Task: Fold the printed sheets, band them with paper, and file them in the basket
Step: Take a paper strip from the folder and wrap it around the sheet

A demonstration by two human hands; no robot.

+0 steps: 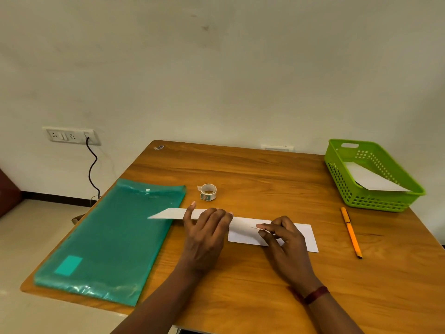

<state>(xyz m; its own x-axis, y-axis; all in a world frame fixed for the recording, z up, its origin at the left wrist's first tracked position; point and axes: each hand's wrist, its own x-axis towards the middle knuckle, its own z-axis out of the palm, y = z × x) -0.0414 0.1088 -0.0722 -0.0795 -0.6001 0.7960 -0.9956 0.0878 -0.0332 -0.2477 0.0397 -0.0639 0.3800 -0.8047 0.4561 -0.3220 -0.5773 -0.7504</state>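
A folded white sheet lies as a long strip across the middle of the wooden table. Its left end is lifted over the green folder. My left hand holds the strip near its middle, thumb behind the far edge and fingers over the top. My right hand pinches a fold of the strip between thumb and fingertips. The lime green basket stands at the back right of the table, with a white paper leaning inside it.
A teal plastic folder covers the table's left side. A small roll of tape sits just beyond the strip. An orange pen lies to the right. A wall socket with a black cable is behind.
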